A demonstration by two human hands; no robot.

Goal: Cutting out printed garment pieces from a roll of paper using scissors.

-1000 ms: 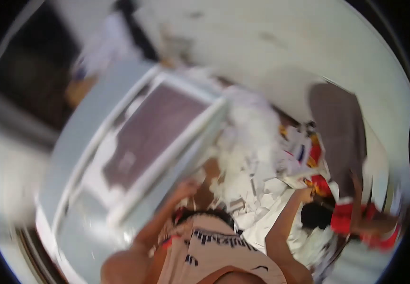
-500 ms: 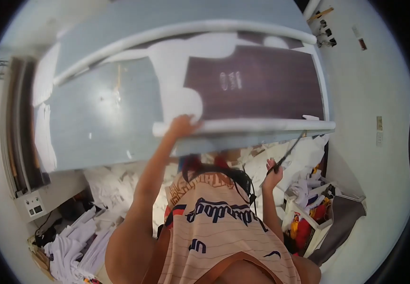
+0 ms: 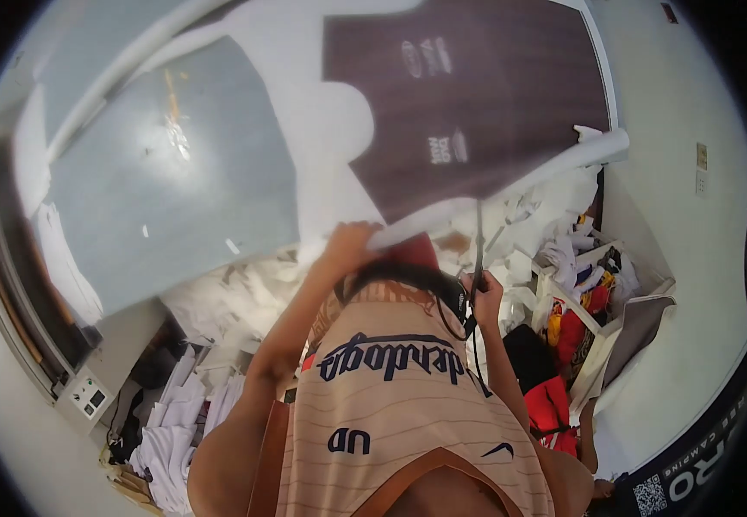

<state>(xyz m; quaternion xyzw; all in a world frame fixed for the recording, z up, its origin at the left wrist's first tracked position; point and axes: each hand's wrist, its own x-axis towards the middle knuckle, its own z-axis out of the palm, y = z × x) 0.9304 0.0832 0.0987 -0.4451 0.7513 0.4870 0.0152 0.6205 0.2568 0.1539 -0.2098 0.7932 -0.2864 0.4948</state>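
A large white printed sheet (image 3: 313,146), paper or fabric, lies over the table and bears a dark maroon shirt-shaped panel (image 3: 494,86). My left hand (image 3: 352,248) is closed on the sheet's near edge, which is pulled over the table's front toward me. To the right, that edge curls up in a loose roll (image 3: 563,168). My right hand (image 3: 483,297) holds a pair of long dark scissors (image 3: 479,241) by the handles. Their blades point away from me, with the tips at the sheet's near edge; how far they are apart I cannot tell.
The blue-grey table top (image 3: 184,172) shows on the left. White scraps (image 3: 235,289) lie heaped below its front edge. Open bins with coloured cloth (image 3: 576,327) stand at the right, folded white cloth (image 3: 175,414) at the lower left. Another person's arm (image 3: 588,435) shows at the lower right.
My left hand has drawn the sheet's near roll toward me, off the table's front edge. My right hand has come inward, swinging the scissors upright. The view has tilted lower.
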